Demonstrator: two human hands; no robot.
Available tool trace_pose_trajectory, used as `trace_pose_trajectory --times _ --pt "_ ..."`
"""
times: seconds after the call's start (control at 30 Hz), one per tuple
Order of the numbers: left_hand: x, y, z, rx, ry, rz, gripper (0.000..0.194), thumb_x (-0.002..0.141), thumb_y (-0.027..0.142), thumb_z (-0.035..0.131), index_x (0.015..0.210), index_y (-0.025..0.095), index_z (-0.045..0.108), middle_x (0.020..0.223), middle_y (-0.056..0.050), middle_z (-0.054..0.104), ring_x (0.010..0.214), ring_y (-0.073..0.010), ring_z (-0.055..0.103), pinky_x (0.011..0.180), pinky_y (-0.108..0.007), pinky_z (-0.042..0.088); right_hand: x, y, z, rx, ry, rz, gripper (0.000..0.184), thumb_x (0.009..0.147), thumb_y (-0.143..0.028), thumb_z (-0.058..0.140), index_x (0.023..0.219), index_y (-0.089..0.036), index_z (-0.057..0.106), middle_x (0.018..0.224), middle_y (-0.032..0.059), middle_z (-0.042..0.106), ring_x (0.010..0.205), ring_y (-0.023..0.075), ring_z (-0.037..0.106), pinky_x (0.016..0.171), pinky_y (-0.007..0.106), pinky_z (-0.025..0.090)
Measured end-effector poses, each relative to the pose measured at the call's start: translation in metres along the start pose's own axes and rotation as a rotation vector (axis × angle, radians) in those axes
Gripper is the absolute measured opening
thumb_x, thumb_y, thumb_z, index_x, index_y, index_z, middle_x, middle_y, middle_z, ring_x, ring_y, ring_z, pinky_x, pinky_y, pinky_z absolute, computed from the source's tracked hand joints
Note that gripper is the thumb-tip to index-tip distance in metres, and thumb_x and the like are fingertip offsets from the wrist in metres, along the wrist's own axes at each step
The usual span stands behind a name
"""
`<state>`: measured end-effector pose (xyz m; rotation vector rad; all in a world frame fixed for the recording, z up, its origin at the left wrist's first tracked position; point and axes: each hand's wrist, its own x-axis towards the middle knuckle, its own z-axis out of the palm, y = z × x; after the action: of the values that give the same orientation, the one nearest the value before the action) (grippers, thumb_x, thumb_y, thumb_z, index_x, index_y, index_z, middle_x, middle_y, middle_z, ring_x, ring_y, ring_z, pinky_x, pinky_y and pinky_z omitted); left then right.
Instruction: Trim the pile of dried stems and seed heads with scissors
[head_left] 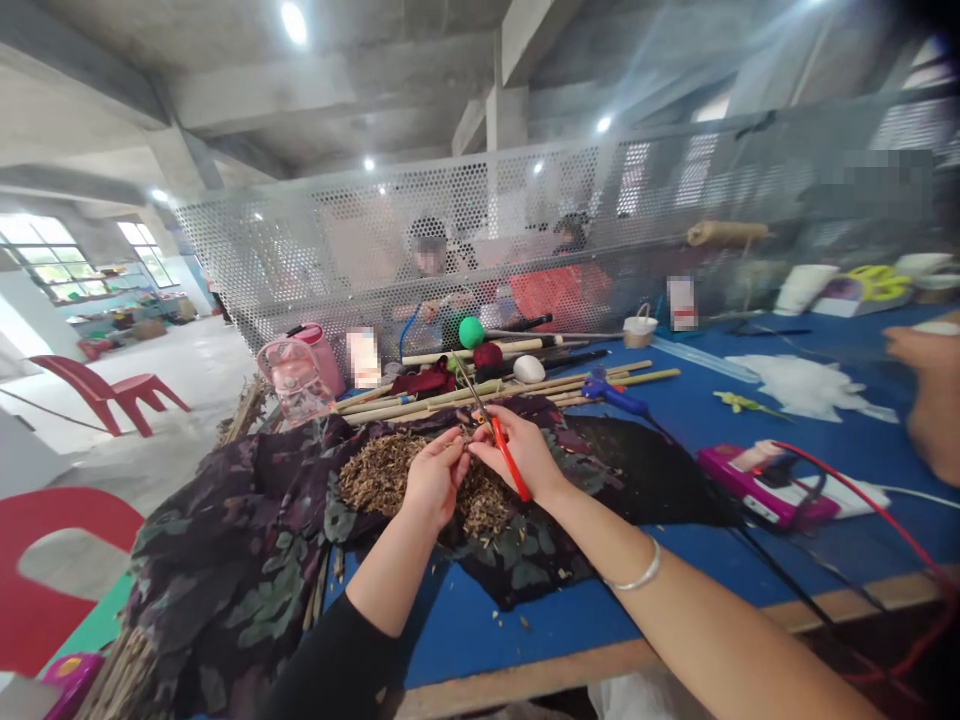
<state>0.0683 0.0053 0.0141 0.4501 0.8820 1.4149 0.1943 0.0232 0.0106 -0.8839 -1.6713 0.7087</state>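
Note:
My right hand (pixel 521 450) is closed around a pair of scissors with red handles (pixel 510 460), their metal blades pointing up and away from me. Its thumb and fingertips meet those of my left hand (pixel 436 478), which is pinched closed. Whatever lies between the left fingertips is too small to make out. Both hands are just above a heap of brown chopped plant bits (pixel 379 472), spread on a dark floral cloth (pixel 247 560). The cloth covers part of the blue table (pixel 450 630).
Behind the heap lie several long sticks (pixel 405 408), a green ball (pixel 471 332), a white ball (pixel 529 369) and a blue glue gun (pixel 615 393). A purple power strip (pixel 765 485) with cables sits right. Another person's hand (pixel 934 400) is at the right edge. A perforated metal screen (pixel 337 250) stands behind.

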Motion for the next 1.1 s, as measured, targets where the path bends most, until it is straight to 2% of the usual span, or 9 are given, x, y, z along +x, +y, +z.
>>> trace_pose_trajectory --times 0.23,0.4,0.67,0.8,1.0,1.1 --pt "-0.005 -0.003 -0.002 0.188 -0.004 0.064 0.022 0.074 0.003 0.058 0.094 0.012 0.064 0.075 -0.004 0.066 0.057 -0.0042 0.059 0.056 -0.013 0.049 -0.001 0.002 0.003 -0.063 0.020 -0.043 0.033 0.068 -0.017 0.056 0.101 -0.016 0.054 0.075 0.0022 0.065 0.066 0.0142 0.062 0.067 0.025 0.050" --pt "-0.005 -0.003 -0.006 0.351 -0.038 0.124 0.035 0.069 0.008 0.066 0.104 0.012 0.062 0.069 -0.002 0.065 0.053 -0.0045 0.056 0.055 -0.015 0.048 -0.005 0.010 0.004 -0.134 0.018 -0.096 0.036 0.067 -0.016 0.055 0.104 -0.017 0.054 0.078 0.0028 0.066 0.068 0.0150 0.063 0.069 0.027 0.050" --pt "-0.007 0.001 -0.005 0.287 -0.017 0.044 0.048 0.069 0.007 0.065 0.115 0.011 0.053 0.070 -0.002 0.065 0.048 -0.0041 0.054 0.052 -0.017 0.048 -0.008 0.008 0.004 -0.147 0.002 -0.116 0.039 0.069 -0.016 0.059 0.107 -0.018 0.053 0.081 0.0029 0.066 0.071 0.0156 0.063 0.073 0.028 0.050" --pt "-0.006 0.002 -0.007 0.298 -0.052 0.019 0.048 0.069 0.003 0.062 0.116 0.011 0.053 0.076 -0.004 0.066 0.050 -0.0034 0.055 0.051 -0.016 0.047 -0.008 0.012 0.005 -0.140 -0.004 -0.123 0.042 0.069 -0.015 0.059 0.110 -0.019 0.052 0.083 0.0030 0.066 0.073 0.0158 0.064 0.073 0.028 0.050" --pt "-0.003 0.000 -0.011 0.331 -0.095 -0.024 0.063 0.065 0.001 0.063 0.124 0.016 0.047 0.079 -0.002 0.067 0.053 -0.0048 0.057 0.055 -0.018 0.049 -0.010 0.011 0.003 -0.158 -0.079 -0.113 0.038 0.068 -0.015 0.059 0.106 -0.018 0.054 0.083 0.0042 0.067 0.074 0.0171 0.065 0.072 0.028 0.051" --pt "-0.003 0.001 -0.011 0.416 -0.133 -0.016 0.057 0.066 0.004 0.064 0.121 0.016 0.051 0.073 -0.002 0.066 0.053 -0.0068 0.057 0.058 -0.021 0.050 -0.008 0.008 0.003 -0.059 -0.073 -0.056 0.038 0.068 -0.018 0.058 0.105 -0.017 0.052 0.075 0.0022 0.065 0.067 0.0156 0.064 0.067 0.027 0.051"
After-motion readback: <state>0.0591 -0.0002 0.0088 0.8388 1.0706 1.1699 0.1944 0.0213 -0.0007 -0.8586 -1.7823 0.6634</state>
